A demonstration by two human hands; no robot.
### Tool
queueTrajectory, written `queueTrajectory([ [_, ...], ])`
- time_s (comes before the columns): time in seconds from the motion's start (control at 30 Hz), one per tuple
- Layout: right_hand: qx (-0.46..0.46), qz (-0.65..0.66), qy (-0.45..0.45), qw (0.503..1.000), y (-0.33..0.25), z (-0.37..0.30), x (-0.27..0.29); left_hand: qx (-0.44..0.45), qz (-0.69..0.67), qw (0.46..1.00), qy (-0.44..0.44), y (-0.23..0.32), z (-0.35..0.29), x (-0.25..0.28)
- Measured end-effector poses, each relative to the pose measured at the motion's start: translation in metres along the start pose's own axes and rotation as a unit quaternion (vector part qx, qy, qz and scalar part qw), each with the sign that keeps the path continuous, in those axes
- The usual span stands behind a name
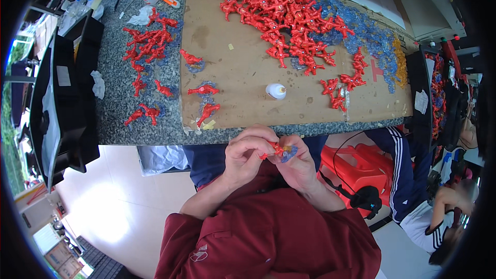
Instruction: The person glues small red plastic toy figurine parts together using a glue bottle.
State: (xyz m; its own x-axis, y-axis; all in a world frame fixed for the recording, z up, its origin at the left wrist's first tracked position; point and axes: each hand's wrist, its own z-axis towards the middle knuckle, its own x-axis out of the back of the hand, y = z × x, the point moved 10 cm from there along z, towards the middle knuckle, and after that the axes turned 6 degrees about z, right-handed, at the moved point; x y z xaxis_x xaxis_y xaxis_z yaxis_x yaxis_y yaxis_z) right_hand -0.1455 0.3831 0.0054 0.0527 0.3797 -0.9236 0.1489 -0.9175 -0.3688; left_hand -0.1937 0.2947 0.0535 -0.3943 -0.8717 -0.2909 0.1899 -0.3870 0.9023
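Observation:
Just off the table's front edge, my left hand [244,156] pinches a small red figurine [267,153]. My right hand [300,169] grips a clear blue piece [289,153] at the figurine's other end, with a little yellow beside it. The two parts touch; fingers hide exactly how they fit. A small white bottle [276,92] stands upright on the cardboard beyond my hands. To its left lie several red figurines with clear blue pieces, the nearest being a red figurine [208,113].
A heap of red figurines [279,13] covers the far cardboard [227,67], beside piles of blue pieces [356,20] and yellow pieces [401,62]. More red figurines [150,41] lie on the granite left. Black bins [64,103] flank the table. A red stool [356,168] and another person [423,227] are at right.

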Motion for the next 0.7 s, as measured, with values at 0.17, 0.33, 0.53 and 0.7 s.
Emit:
queueTrajectory([
  [0.17, 0.021, 0.003, 0.025, 0.999, 0.002, -0.004, 0.007, 0.040, -0.006, 0.999, 0.008, -0.007, -0.002, 0.001],
  [0.33, 0.081, -0.120, 0.036, 0.989, -0.018, -0.006, -0.003, 0.051, -0.078, 0.996, -0.006, -0.013, -0.002, 0.003],
  [0.53, 0.229, -0.471, -0.086, 0.847, -0.058, -0.004, -0.053, 0.022, -0.150, 0.988, -0.041, -0.010, 0.001, -0.003],
  [0.7, 0.303, -0.547, -0.115, 0.772, -0.063, -0.016, -0.069, 0.026, -0.146, 0.986, -0.074, -0.010, 0.003, -0.006],
])
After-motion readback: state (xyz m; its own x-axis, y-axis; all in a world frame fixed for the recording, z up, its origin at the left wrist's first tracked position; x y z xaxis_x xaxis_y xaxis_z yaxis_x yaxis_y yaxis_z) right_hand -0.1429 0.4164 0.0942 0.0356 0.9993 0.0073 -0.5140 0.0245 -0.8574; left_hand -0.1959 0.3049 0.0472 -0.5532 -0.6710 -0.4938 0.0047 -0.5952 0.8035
